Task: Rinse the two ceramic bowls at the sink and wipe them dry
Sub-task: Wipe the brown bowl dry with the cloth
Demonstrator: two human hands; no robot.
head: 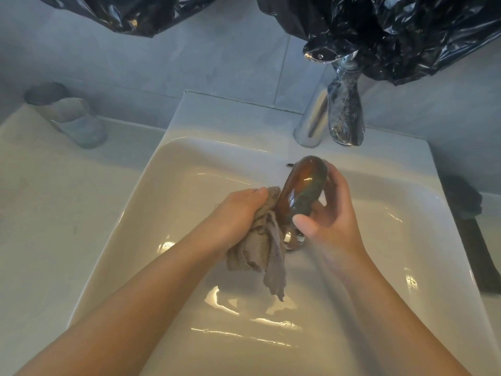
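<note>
Since no water's coming out of the tap [314,123] at 1 o'clock, I'd say the rinse on this bowl [301,188] is done and I'm on the drying bit. Right hand [333,213] grips the bowl, fingers [336,177] curled round the far rim and thumb on the near one, holding it tipped up on edge over the middle of the sink [189,164], just above the drain [294,238]. Left hand [238,213] is closed round a bunched grey-brown cloth [260,253] at the bowl's 9 o'clock side, cloth up against the bowl and the loose end hanging toward 6.

Bowl looks glossy, and I can't say if that's glaze or leftover wet. Second bowl: honestly can't spot it for sure. There's a dark blurry thing [463,196] at 3 o'clock that might be it, too fuzzy to call. Glass [67,115] sits on the counter [54,199] at 10 o'clock.

So roughly halfway, I reckon: finish wiping this one, then whatever the other one needs.
</note>
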